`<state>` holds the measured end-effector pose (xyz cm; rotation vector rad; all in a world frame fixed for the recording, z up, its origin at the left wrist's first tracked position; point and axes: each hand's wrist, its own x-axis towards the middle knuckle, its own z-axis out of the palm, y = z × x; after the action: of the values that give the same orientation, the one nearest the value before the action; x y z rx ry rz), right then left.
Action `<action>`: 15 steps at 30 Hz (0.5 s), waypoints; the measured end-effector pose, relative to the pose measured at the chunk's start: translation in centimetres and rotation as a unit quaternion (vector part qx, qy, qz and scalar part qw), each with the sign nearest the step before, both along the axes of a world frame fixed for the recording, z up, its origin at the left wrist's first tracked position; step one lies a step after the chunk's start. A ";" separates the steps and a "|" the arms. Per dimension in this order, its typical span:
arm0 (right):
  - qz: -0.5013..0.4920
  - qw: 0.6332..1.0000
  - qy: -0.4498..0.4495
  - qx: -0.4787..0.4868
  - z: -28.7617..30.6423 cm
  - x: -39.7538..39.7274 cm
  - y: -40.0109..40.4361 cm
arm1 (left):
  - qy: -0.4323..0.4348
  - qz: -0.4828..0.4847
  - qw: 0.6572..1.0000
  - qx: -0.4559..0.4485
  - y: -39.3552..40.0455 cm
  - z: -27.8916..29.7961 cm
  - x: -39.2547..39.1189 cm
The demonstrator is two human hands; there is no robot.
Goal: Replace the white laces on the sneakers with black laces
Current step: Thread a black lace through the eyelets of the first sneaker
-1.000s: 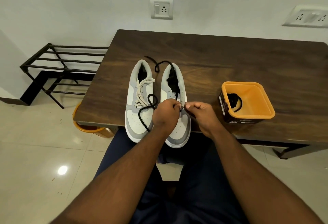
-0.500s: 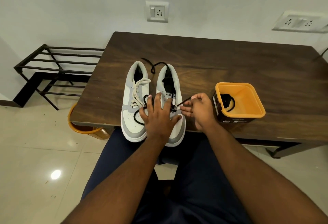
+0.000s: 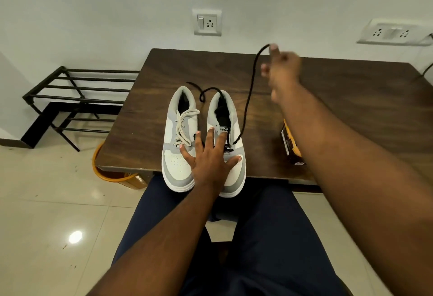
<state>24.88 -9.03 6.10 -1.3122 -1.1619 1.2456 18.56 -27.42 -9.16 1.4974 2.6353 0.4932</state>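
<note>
Sneakers are sitting side by side at the near edge of the table (image 3: 328, 80), toes hanging slightly over it toward the person's lap. Nearest, the left hand (image 3: 210, 157) is lying flat with fingers spread and straight, pressing down across both toe boxes and gripping nothing. The left sneaker (image 3: 179, 145) is still wearing its white lace (image 3: 184, 124); the right sneaker (image 3: 230, 131) is taking the black lace (image 3: 249, 89), which is running from a low eyelet up and away. Farther off, the right hand (image 3: 282, 68) is lifted over the table, blurred, apparently pinching the lace near its tip; how the fingers are curling cannot be told for sure.

Risks, as I judge them: pulling too far could be dragging the other lace end, lying behind the heels, short or out of its eyelet, leaving uneven lengths. A sharp tug could also be tipping the overhanging sneaker off the edge if the pressing hand eases. The orange box (image 3: 291, 148) beside the forearm could be getting knocked.
</note>
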 end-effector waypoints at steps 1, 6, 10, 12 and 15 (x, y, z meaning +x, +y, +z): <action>0.008 0.997 -0.067 -0.024 -2.3 0.2 -1.2 | -0.004 0.002 1.000 -0.005 0.1 0.0 0.0; 0.021 0.979 -0.076 -0.190 -12.8 2.0 -9.9 | -0.007 -0.004 1.000 -0.020 0.0 0.1 -0.1; 0.053 0.989 -0.076 -0.117 -15.0 2.0 -12.5 | -0.005 -0.002 1.000 -0.022 0.1 0.0 0.1; 0.065 0.991 -0.047 -0.107 -14.3 1.5 -12.3 | -0.013 -0.001 1.000 -0.023 0.1 0.1 0.2; 0.111 0.987 -0.017 -0.112 -13.1 0.6 -11.2 | -0.022 0.000 0.999 -0.022 0.0 0.1 0.2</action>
<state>25.50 -20.22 -6.97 -1.4003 -1.2453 1.5587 18.80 -27.45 -9.02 1.4553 2.5954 0.4588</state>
